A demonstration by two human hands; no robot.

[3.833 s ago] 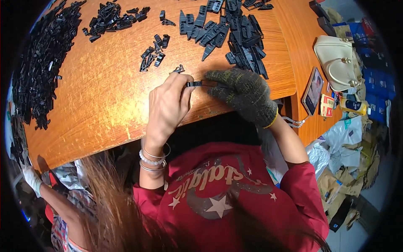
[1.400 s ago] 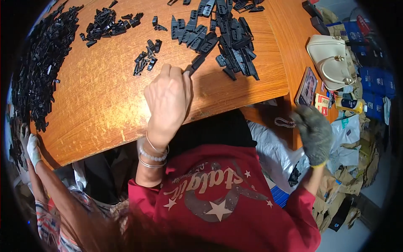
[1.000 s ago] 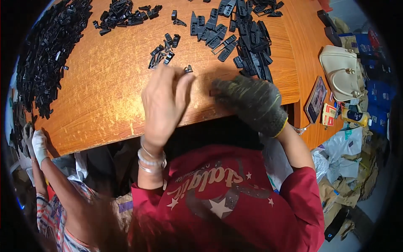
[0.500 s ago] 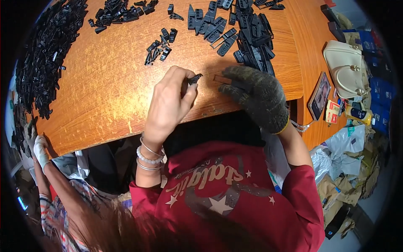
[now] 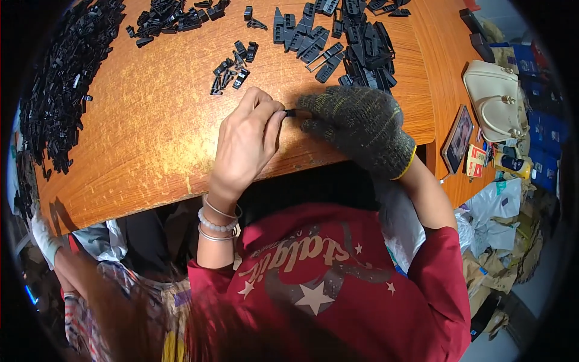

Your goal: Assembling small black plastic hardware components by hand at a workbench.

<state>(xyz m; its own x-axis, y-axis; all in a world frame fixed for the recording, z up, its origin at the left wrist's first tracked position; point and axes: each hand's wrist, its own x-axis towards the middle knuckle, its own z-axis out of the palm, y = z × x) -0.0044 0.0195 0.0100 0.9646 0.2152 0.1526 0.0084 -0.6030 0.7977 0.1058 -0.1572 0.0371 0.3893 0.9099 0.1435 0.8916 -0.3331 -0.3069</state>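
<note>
My bare left hand [image 5: 247, 136] pinches a small black plastic part [image 5: 291, 113] at the near side of the wooden table. Most of that part is hidden by the fingers; its dark end sticks out to the right. My right hand [image 5: 356, 123] wears a dark grey knit glove with a yellow cuff edge. Its fingers close on a thin brownish strip [image 5: 303, 114], which meets the black part's end. Beyond my left hand lies a little group of black plastic parts [image 5: 234, 67]. Past my right hand is a heap of long flat black pieces [image 5: 368, 51].
A big pile of black parts [image 5: 66, 78] covers the table's left side, with a smaller pile [image 5: 169, 18] farther back. To the right are a phone [image 5: 459, 137], a cream handbag [image 5: 496, 99] and a yellow tube [image 5: 512, 164]. A co-worker's white-gloved hand [image 5: 45, 235] is at the left edge.
My right hand has moved left, bringing the strip up against the black part in my left hand. The co-worker's hands have shifted down and left.
</note>
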